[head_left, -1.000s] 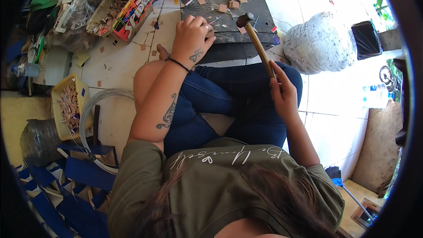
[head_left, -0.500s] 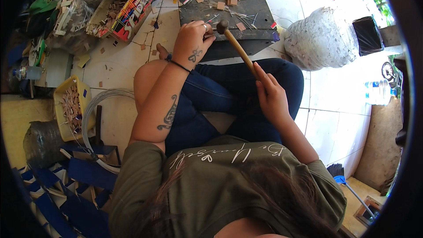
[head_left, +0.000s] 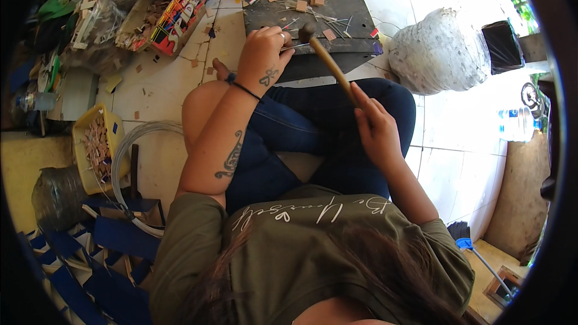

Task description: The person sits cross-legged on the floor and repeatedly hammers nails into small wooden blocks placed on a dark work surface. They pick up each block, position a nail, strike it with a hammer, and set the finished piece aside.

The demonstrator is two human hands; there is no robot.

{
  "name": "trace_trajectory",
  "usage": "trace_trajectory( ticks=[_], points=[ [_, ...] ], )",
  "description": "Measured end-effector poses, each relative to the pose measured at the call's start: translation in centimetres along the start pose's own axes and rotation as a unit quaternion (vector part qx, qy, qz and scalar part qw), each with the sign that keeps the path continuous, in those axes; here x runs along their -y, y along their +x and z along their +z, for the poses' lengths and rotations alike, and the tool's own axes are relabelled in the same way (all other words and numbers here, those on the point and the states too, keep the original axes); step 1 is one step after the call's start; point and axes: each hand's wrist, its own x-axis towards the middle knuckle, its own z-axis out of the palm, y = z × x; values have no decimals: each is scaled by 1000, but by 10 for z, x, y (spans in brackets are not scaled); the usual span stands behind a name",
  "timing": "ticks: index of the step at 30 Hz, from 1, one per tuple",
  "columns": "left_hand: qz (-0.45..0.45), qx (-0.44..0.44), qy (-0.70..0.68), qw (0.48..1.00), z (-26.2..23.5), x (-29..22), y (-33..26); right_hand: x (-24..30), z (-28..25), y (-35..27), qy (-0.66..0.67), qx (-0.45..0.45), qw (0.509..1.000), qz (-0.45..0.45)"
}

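My right hand [head_left: 378, 127] is closed around the wooden handle of a hammer [head_left: 332, 66]. Its dark, slightly blurred head is raised close to the near edge of a black work block [head_left: 265, 11]. At that edge, my left hand [head_left: 263, 51] pinches a thin metal wire [head_left: 297, 46] that sticks out to the right of the fingertips; the far end of the grip is hidden by the hand. On the block top lie several small brown square pieces [head_left: 301, 5] and a scatter of thin cut wires [head_left: 337, 23].
A cardboard box [head_left: 189, 12] of brown pieces stands at the far left. Nearer lie a yellow basket [head_left: 114, 121] of similar pieces, a coil of wire [head_left: 123, 162] and blue box-like parts [head_left: 123, 238]. To the right sit a wrapped white bundle [head_left: 436, 54] and a clear bottle [head_left: 516, 126].
My right hand has shifted slightly right and toward me, and the hammer head has moved a little to the right. More of the wire shows at my left fingertips.
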Motion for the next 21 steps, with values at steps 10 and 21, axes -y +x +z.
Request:
trace_trajectory(
  ticks=[10,21],
  points=[
    [13,3,24,1000,0,-3,-1,-10,-2,-2,-19,-1,999,30],
    [-80,-45,-138,986,13,-7,0,-15,-17,4,96,-51,990,88]
  ],
)
